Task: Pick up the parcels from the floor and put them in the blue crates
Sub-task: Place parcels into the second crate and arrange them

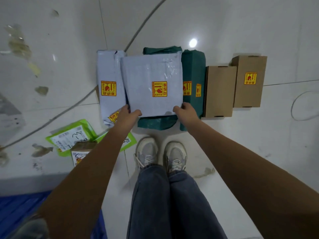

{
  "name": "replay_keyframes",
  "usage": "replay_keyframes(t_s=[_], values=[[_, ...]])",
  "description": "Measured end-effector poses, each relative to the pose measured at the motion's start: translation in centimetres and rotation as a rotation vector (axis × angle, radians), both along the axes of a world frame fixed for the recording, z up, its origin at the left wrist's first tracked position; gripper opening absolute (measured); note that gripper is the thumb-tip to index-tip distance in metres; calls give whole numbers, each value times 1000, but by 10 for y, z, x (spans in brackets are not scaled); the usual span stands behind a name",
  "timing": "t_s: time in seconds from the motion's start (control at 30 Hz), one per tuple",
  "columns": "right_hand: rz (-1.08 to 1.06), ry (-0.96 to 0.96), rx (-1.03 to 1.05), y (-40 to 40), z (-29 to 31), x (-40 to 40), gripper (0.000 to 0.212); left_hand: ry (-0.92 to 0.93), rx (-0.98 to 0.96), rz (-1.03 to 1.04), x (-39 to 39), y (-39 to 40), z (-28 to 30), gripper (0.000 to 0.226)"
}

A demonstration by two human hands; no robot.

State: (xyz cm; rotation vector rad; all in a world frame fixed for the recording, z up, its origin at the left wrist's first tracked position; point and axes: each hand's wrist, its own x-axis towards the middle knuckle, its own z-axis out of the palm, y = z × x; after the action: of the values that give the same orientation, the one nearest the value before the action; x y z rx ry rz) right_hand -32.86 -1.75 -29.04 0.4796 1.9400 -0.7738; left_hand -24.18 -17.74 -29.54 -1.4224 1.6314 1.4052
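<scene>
While over green parcels (156, 122): white parcel's (151, 83) near edge pinched by left hand (128, 113), right hand (186, 110).

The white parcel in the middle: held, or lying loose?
Held. The left hand and right hand grip the white parcel's near corners.

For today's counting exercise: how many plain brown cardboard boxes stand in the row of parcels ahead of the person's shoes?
2. The nearer cardboard box sits right beside the green parcel; the farther cardboard box, bearing a yellow sticker, is at the row's right end. Others may lie outside the view.
</scene>
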Motion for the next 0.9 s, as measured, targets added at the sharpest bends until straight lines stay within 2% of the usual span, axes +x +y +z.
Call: replay_keyframes(t_s=[0.17, 0.3, 0.43, 0.53, 0.6, 0.67, 0.73, 0.8, 0.9], values=[[-31, -20, -23, -4, 7, 12, 48, 42, 6, 108, 13, 1, 6, 36], [-298, -86, -179, -5, 33, 17, 41, 50, 47, 94, 21, 1, 28, 34], [-333, 44, -230, -19, 59, 28, 31, 71, -74, 52, 18, 4, 48, 73], [-228, 202, -233, -29, 81, 44, 25, 163, -37, 87, -9, 18, 85, 72], [-67, 312, -217, -35, 97, 57, 31, 174, -16, 55, -27, 32, 101, 85], [82, 410, -176, -40, 111, 69, 39, 151, -80, 56, -38, 40, 112, 91], [142, 462, -166, -41, 121, 76, 36, 129, -131, 101, -41, 40, 117, 74], [165, 428, -234, -38, 125, 79, 40, 113, -150, 127, -38, 34, 120, 59], [123, 277, -336, -27, 128, 74, 54, 79, -136, 262, -30, 17, 121, 53]])
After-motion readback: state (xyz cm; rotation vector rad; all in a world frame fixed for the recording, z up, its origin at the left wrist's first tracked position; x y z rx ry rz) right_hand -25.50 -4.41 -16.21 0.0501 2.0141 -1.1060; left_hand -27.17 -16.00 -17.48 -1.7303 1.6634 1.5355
